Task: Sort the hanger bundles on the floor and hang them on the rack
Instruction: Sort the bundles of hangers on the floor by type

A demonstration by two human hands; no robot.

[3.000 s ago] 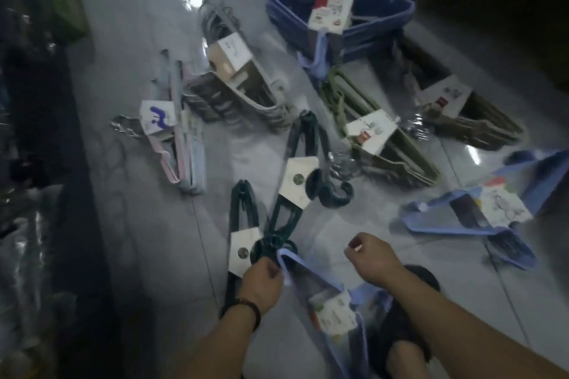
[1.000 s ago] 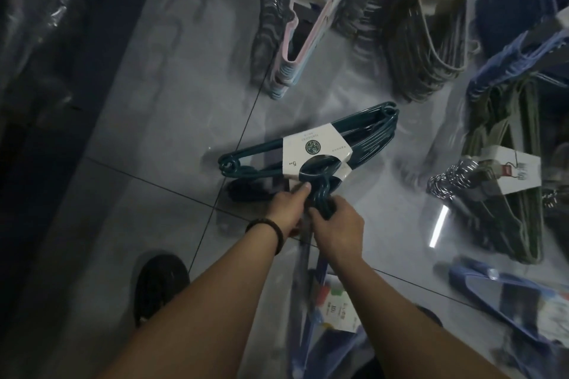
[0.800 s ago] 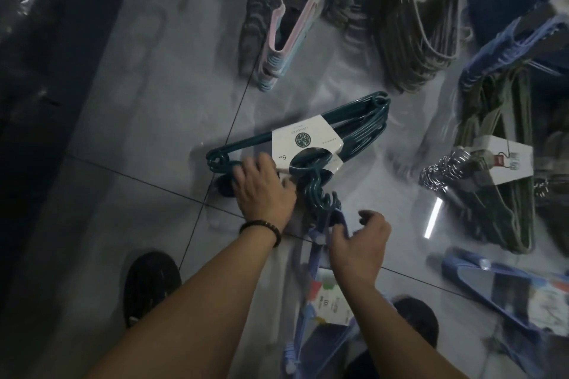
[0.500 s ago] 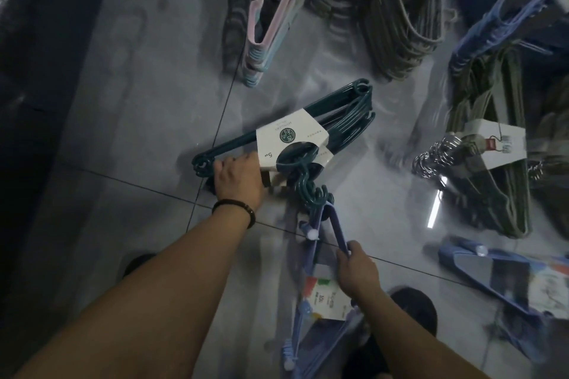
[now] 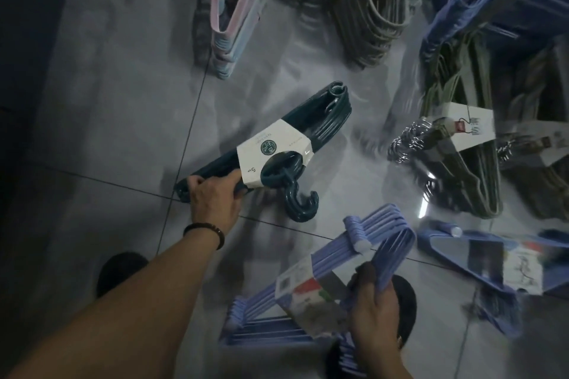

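A dark teal hanger bundle point(image 5: 320, 120) with a white paper sleeve lies on the grey tiled floor, its hooks pointing toward me. My left hand point(image 5: 214, 197) grips its near arm, fingers curled over the plastic. A light blue hanger bundle point(image 5: 363, 252) with a printed label is lifted and tilted at the lower centre. My right hand point(image 5: 374, 301) holds it by one arm near the apex. No rack shows in this view.
More bundles lie around: a pastel pink and blue bundle point(image 5: 234, 12) at the top, grey hangers point(image 5: 363, 18) beside it, olive hangers with metal hooks point(image 5: 455, 144) at the right, another light blue bundle point(image 5: 480, 264) at the lower right. Dark shoes point(image 5: 120, 271) flank my arms.
The light blue bundle's hook has come away from the teal hooks. My right hand has drawn it right and toward me, lifting it. My left hand stays on the teal bundle's arm.
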